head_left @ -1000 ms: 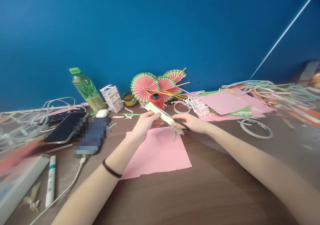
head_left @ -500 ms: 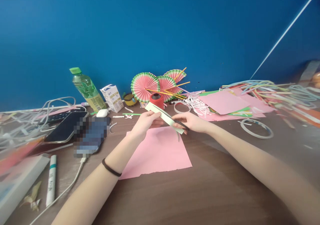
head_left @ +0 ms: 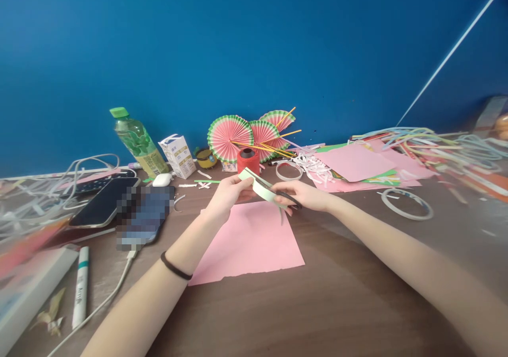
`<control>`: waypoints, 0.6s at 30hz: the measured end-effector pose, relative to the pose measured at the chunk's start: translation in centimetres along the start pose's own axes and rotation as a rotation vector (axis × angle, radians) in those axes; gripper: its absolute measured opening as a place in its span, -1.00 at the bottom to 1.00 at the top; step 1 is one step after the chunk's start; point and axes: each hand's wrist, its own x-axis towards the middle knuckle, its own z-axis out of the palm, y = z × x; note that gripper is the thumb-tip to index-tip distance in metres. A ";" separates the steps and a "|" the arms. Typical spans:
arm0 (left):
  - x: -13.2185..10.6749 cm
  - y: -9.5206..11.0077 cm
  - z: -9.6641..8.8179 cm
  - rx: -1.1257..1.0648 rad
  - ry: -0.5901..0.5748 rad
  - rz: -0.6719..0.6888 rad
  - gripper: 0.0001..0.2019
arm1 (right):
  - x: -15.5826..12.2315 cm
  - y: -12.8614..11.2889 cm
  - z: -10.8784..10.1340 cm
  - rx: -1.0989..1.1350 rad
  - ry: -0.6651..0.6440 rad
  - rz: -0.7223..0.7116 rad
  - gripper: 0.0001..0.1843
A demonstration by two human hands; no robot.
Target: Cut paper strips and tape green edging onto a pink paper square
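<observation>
My left hand (head_left: 225, 195) pinches the far left end of a pale green paper strip (head_left: 261, 190) between thumb and fingers. My right hand (head_left: 308, 194) is closed round the black handles of a pair of scissors (head_left: 294, 200), whose blades lie along the strip's upper edge. Some right fingers also touch the strip's near end, which bows between the hands. A thin sliver of paper (head_left: 282, 218) hangs below it. Under both hands a pink paper sheet (head_left: 248, 246) lies flat on the brown table.
Behind the hands stand a red spool (head_left: 248, 162) and pleated watermelon-coloured paper fans (head_left: 230, 137). Leftward are a green-capped bottle (head_left: 138, 143), a small carton (head_left: 178, 156), phones (head_left: 106, 201) and a marker (head_left: 81, 288). Rightward lie stacked pink sheets (head_left: 355, 161) and a coiled white ring (head_left: 407, 204).
The green strip has gone from nearly straight to bowed. Its left end has shifted slightly right, and the scissors' blades lie further along its edge. My right hand has barely moved.
</observation>
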 end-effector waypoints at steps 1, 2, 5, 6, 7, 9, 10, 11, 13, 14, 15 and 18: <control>-0.1 0.0 0.1 0.006 -0.017 0.001 -0.71 | 0.0 0.0 0.0 -0.009 -0.003 -0.003 -0.60; -0.1 -0.1 0.1 0.010 -0.027 0.002 -0.71 | -0.1 -0.1 0.0 -0.015 -0.003 -0.005 -0.61; -0.3 -0.1 0.3 0.017 -0.036 0.002 -0.72 | -0.1 -0.2 0.0 -0.022 -0.003 -0.005 -0.63; -0.3 -0.1 0.3 0.018 -0.040 0.000 -0.73 | -0.2 -0.3 0.0 -0.021 -0.006 -0.004 -0.63; -0.3 -0.1 0.3 0.017 -0.046 0.000 -0.74 | -0.2 -0.4 0.0 -0.019 -0.010 -0.002 -0.62; -0.4 -0.1 0.3 0.010 -0.067 0.003 -0.75 | -0.2 -0.5 0.0 -0.017 -0.012 0.002 -0.61; -0.4 -0.1 0.3 0.006 -0.073 0.006 -0.75 | -0.2 -0.5 0.0 -0.019 -0.009 0.004 -0.60; -0.4 -0.1 0.3 0.002 -0.076 0.007 -0.75 | -0.2 -0.5 0.1 -0.022 -0.006 0.005 -0.59; -0.4 -0.1 0.3 0.000 -0.070 0.010 -0.74 | -0.1 -0.5 0.1 -0.028 -0.002 0.003 -0.59; -0.4 -0.1 0.3 0.000 -0.062 0.013 -0.73 | -0.1 -0.5 0.1 -0.031 -0.003 0.002 -0.58; -0.4 -0.1 0.4 0.000 -0.054 0.016 -0.72 | -0.1 -0.4 0.1 -0.031 -0.005 0.001 -0.58; -0.4 -0.1 0.5 0.003 -0.042 0.022 -0.70 | 0.0 -0.4 0.1 -0.034 -0.009 -0.003 -0.57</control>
